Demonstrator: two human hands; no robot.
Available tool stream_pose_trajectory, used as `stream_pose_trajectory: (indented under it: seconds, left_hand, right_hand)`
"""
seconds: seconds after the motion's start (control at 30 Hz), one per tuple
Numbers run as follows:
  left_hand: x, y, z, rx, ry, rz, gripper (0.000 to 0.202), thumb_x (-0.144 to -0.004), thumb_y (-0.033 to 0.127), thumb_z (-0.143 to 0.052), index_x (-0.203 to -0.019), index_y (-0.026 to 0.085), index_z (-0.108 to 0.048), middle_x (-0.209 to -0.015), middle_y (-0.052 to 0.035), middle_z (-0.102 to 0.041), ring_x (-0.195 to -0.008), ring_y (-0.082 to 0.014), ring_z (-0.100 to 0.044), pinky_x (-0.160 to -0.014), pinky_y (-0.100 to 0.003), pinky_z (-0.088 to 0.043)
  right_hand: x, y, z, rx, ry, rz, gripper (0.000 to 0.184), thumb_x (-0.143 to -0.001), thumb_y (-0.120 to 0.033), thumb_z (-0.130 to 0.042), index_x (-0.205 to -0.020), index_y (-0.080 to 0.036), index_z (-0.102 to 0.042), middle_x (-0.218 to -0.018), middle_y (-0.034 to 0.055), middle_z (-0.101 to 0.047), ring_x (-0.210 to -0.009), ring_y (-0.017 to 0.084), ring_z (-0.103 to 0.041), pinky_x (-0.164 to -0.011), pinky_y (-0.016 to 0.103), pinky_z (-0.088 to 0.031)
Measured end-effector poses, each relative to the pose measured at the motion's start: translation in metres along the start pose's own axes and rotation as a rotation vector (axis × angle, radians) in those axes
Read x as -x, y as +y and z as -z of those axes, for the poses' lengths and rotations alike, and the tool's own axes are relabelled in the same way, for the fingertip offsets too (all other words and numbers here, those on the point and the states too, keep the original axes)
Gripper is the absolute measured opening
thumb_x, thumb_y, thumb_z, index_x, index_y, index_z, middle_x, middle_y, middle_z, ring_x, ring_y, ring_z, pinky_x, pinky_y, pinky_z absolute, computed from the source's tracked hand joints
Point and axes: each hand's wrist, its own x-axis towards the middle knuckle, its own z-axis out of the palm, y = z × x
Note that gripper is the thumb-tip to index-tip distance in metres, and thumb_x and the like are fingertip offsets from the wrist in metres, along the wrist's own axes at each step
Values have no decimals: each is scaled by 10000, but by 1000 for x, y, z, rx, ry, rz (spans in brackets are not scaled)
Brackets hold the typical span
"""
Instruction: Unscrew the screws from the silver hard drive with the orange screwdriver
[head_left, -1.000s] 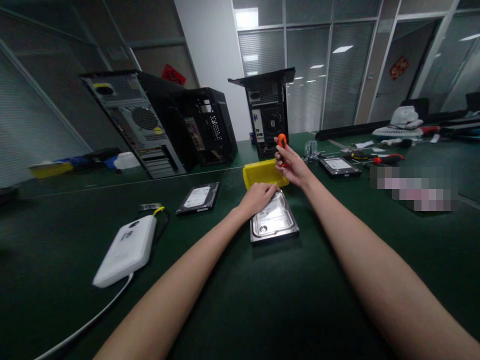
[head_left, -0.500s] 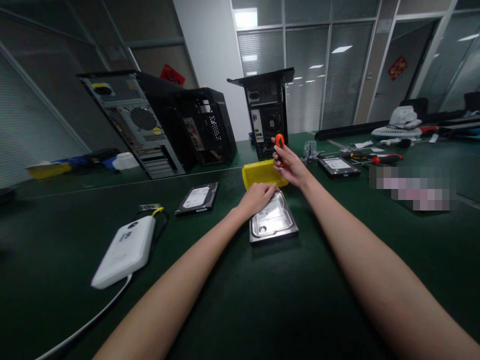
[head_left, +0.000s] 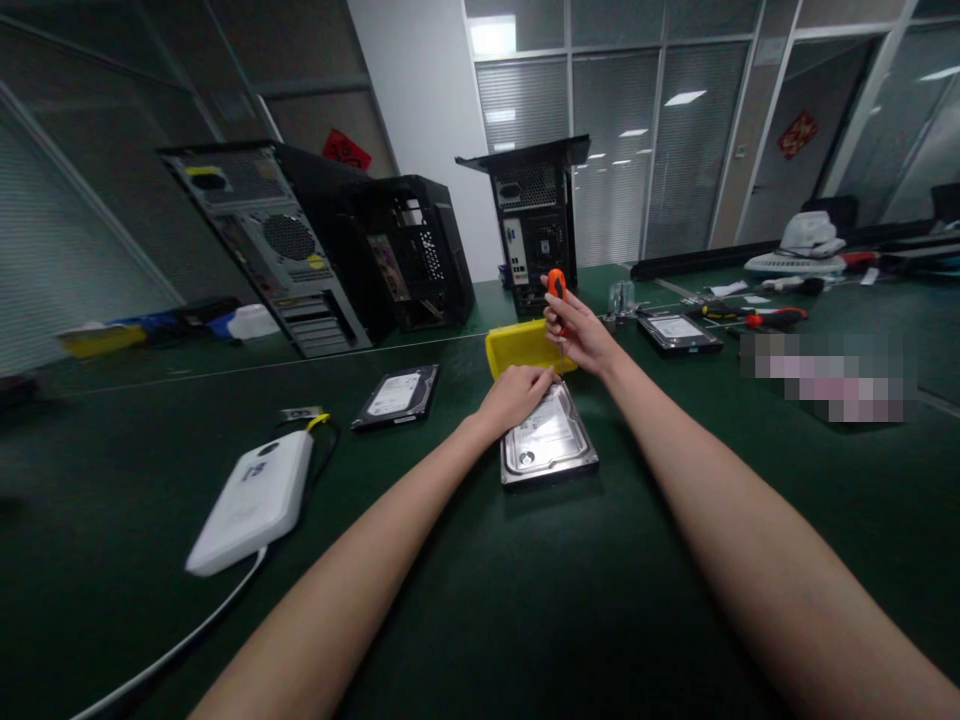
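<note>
left grip (head_left: pixel 516 394) palm-down on drive (head_left: pixel 547 442), right grip (head_left: pixel 589 338) clasping screwdriver (head_left: pixel 556 284)

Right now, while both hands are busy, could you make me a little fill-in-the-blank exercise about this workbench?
1. The right hand holds a screwdriver whose handle is black and ____.
2. The left hand rests on a silver-topped hard drive, which lies on a tabletop coloured dark ____.
3. Just beyond that drive, the plastic container is coloured ____.
4. The white device lies on the ____ side of the picture.

Missing words: orange; green; yellow; left.
</note>
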Motion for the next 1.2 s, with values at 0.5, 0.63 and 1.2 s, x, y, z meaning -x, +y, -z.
stream_pose_trajectory:
  seconds: [0.5, 0.63, 1.2]
  left_hand:
    - [1, 4, 2, -7, -12, 12, 468, -960, 364, -308, -983, 166, -731, -960, -76, -733, -877, -193, -672, -805, -264, -472]
    - [1, 3, 2, -7, -9, 11, 472, -961, 370, -303, -994, 170, -729, -968, -75, -731, -885, -194, -670, -811, -266, -470]
    - [0, 0, -1, -55, 0, 1, 452, -957, 366, -312, -985, 185, -726, -947, -69, -731, -866, -197, -668, -791, -271, -468]
  right_hand:
    - [1, 2, 4, -3, -14, 29, 372, -742, -279, -699, -1095, -252, -585, -657, -66, -400, -520, 30, -349, -443, 168, -237]
    - [1, 2, 6, -3, -4, 34, 386, -746, -282, -694, -1113, -251, -581, -657, -64, -397, -524, 33, -346, -443, 171, -235]
    - [1, 1, -5, 80, 11, 21, 378, -728, -326, -697, -1066, -246, -550, -644, -70, -396, -510, 42, -351, -426, 186, -224]
